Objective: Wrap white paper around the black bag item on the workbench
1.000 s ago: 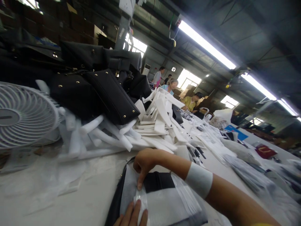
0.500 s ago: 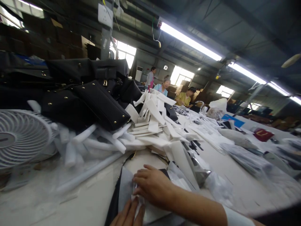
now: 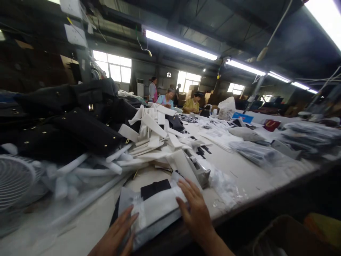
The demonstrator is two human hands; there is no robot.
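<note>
In front of me at the table's edge lies a black item (image 3: 155, 188), partly covered by a white sheet (image 3: 162, 205) and translucent wrapping (image 3: 130, 197). My left hand (image 3: 117, 231) rests at the near left side of this bundle, its fingers stretched out over the wrapping. On the other side my right hand (image 3: 195, 209) is open, fingers spread, at the right end of the white sheet. Just beyond the bundle is a heap of white foam strips (image 3: 153, 129).
Black bags (image 3: 87, 131) are piled at the left, above white foam rods (image 3: 71, 165) and a white fan (image 3: 16, 181). Plastic-wrapped stacks (image 3: 255, 153) lie on the right. Crumpled clear plastic (image 3: 225, 186) sits near the table edge. Several people are farther back.
My hands were close together on the wrapping; now they are apart, the right one moved to the right end. More of the black item and white sheet shows. The view has turned rightward.
</note>
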